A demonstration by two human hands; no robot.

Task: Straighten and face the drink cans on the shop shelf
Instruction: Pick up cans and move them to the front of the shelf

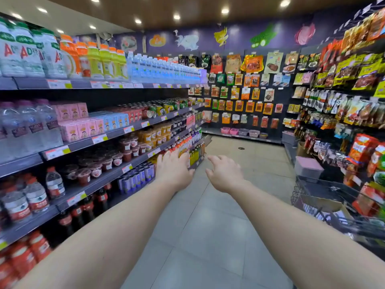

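Drink cans sit on the second shelf of the left-hand rack, far end, past the pink cartons and blue cartons. I see green, yellow and red cans there; one can lies on its side with the lid facing the aisle, just left of the upright ones. More cans, purple-labelled, stand two shelves below that shelf, nearer me.

Landmark = that second shelf. Above it: white bottles, orange and yellow bottles, then a long row of water bottles. Directly below it: red jelly cups and orange cups. Lowest rows hold dark cola bottles.

Left hand is stretched forward below the shelf, fingers straight and spread, holding nothing; it overlaps the small juice bottles in view, contact I cannot tell. Right hand is further right, over the floor, fingers loosely curled, empty, touching nothing.

Far right of the shelf: hanging snack packs on the back wall, a pink-lidded bin and a wire basket.
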